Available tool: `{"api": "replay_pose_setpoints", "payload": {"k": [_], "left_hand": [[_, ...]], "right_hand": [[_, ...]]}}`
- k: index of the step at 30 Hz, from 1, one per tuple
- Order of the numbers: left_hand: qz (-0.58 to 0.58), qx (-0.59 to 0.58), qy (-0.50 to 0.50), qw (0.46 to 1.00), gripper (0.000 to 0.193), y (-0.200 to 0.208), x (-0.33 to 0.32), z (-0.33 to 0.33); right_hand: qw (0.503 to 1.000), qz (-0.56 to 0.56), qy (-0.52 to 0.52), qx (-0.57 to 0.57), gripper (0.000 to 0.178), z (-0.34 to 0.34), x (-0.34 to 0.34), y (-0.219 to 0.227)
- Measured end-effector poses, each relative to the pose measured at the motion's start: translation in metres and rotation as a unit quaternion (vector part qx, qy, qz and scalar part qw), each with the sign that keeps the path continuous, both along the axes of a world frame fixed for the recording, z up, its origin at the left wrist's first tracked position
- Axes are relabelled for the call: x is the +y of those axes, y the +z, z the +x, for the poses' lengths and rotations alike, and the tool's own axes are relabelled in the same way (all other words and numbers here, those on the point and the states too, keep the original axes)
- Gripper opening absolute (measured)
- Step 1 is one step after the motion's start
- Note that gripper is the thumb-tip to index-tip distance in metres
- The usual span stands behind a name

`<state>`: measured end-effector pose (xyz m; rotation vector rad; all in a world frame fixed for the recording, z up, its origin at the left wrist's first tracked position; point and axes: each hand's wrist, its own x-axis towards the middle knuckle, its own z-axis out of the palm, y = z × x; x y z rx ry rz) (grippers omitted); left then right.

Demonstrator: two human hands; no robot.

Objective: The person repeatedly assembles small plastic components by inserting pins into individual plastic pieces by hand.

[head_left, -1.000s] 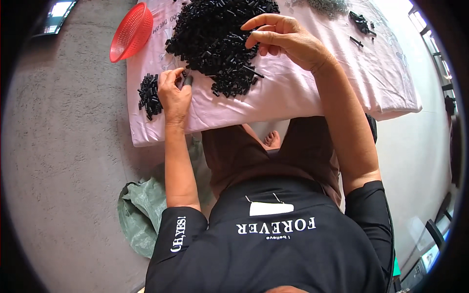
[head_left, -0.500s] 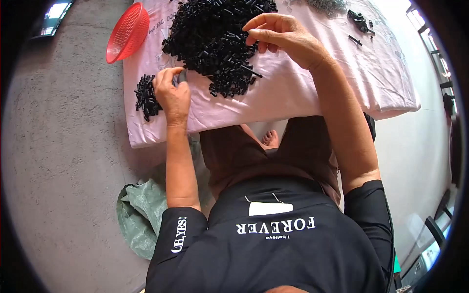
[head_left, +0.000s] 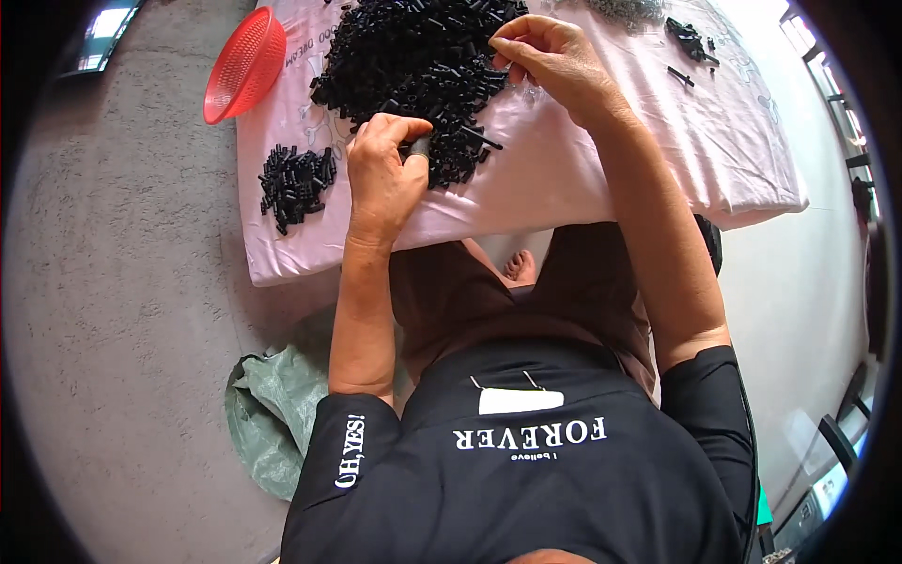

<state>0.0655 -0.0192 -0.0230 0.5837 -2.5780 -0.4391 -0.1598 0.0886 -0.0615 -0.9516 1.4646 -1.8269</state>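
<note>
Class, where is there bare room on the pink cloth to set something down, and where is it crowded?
Bare pink cloth shows between the large black pile and the right forearm, and right of it, nearer than the small black cluster. Crowded: the pile beside the left hand.

Short black pieces (head_left: pixel 399 70), loosely heaped
</note>
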Motion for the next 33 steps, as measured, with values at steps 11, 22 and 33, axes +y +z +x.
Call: {"api": "replay_pose_setpoints", "payload": {"k": [11, 22, 33], "left_hand": [[0.017, -0.011, -0.027, 0.999, 0.025, 0.0, 0.015, -0.013], [0.072, 0.036, -0.006, 0.997, 0.025, 0.002, 0.012, -0.016], [0.042, 0.056, 0.014, 0.997, 0.02, 0.003, 0.009, -0.021]], "right_hand": [[1.0, -0.001, -0.004, 0.016, 0.018, 0.002, 0.0, 0.0], [0.996, 0.021, 0.041, 0.072, 0.014, 0.008, 0.002, 0.003], [0.995, -0.003, -0.101, 0.017, 0.013, -0.004, 0.0, -0.004]]}}
